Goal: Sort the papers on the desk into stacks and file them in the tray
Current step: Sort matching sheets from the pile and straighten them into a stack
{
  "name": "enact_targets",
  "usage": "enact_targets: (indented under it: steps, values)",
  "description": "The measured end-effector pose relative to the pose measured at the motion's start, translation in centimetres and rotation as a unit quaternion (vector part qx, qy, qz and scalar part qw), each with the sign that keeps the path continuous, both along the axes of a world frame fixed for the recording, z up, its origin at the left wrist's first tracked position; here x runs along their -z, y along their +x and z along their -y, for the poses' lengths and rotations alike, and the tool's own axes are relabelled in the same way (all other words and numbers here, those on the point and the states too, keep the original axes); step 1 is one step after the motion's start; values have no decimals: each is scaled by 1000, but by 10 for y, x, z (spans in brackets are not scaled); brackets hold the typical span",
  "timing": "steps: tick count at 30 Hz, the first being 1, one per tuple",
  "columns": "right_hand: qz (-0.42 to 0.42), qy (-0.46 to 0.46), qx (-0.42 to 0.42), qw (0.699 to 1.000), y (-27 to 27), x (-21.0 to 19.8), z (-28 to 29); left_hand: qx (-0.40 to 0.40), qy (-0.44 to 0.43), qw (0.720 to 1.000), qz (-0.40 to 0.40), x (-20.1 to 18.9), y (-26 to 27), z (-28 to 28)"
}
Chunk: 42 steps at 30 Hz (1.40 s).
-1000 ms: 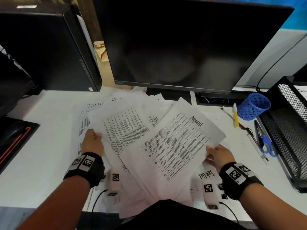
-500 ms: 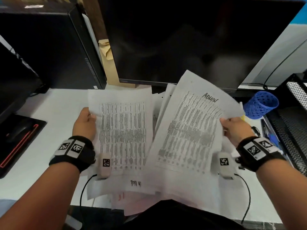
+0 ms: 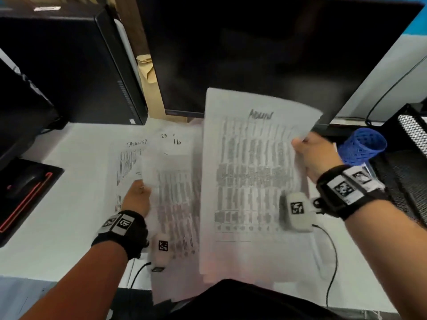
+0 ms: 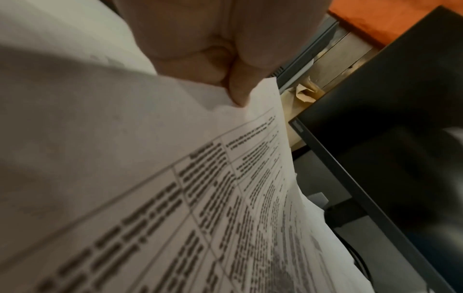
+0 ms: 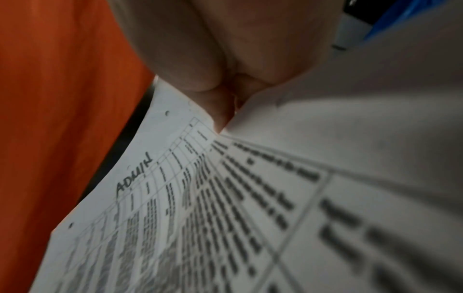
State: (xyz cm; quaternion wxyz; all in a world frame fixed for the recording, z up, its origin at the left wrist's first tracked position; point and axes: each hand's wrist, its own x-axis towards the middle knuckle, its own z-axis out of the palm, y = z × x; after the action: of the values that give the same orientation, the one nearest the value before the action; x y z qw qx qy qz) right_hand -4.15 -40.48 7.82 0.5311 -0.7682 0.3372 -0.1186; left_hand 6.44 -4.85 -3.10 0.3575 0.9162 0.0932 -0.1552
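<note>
My right hand (image 3: 309, 153) pinches the right edge of a printed sheet marked ADMIN (image 3: 249, 172), held up in front of the monitor; the same ADMIN sheet (image 5: 175, 208) fills the right wrist view under my right hand (image 5: 225, 111). My left hand (image 3: 138, 195) pinches the left edge of another printed table sheet (image 3: 175, 195), low over the desk. In the left wrist view my left hand (image 4: 238, 93) grips that sheet (image 4: 175, 198) near its top. More papers (image 3: 134, 158), one headed TASKLIST, lie spread on the white desk beneath. The black mesh tray (image 3: 413, 144) stands at the right edge.
A dark monitor (image 3: 265, 54) rises behind the papers, with a black computer tower (image 3: 69, 65) at the left and a brown envelope (image 3: 150, 88) between them. A blue mesh pen cup (image 3: 362, 146) lies beside the tray. A black pad with a mouse (image 3: 25, 185) sits far left.
My left hand has lowered its sheet toward the desk, uncovering the TASKLIST paper. My right hand has turned the ADMIN sheet more upright and squarer to me.
</note>
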Motion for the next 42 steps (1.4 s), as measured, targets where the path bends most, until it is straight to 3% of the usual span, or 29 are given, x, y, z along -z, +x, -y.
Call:
enact_targets:
  steps: [4,8,13,18,21,24,28,31,33,38,42]
  values:
    - [-118,-27,-36,992,7,39,-44,-1,-45,999,-21,-3,-19,21]
    - [-155,27,-115,981,-7,66,-86,-56,-132,987,-67,-5,-28,24]
    - [-289,-51,-174,940,-16,93,-90,9,-61,985,-158,9,-44,15]
    - [-258,-37,-265,928,-16,94,-98,69,-1,985,-160,8,-52,19]
    - [-302,-139,-201,922,-6,100,-92,24,32,992,-123,3,-48,15]
    - [-345,-123,-156,917,-6,104,-82,-45,66,994,-81,11,-44,4]
    - [-303,-79,-181,932,-14,105,-85,-147,-101,979,-100,13,-51,5]
    - [-288,-78,-215,930,-21,108,-94,-178,-170,960,-135,13,-56,7]
    - [-294,-78,-238,923,-26,114,-101,-163,-179,960,-140,15,-59,6]
    - [-329,-68,-320,886,-32,118,-104,-24,-95,986,-138,12,-66,-2]
    - [-297,-19,-281,912,-33,118,-94,12,-76,993,-95,9,-67,-7]
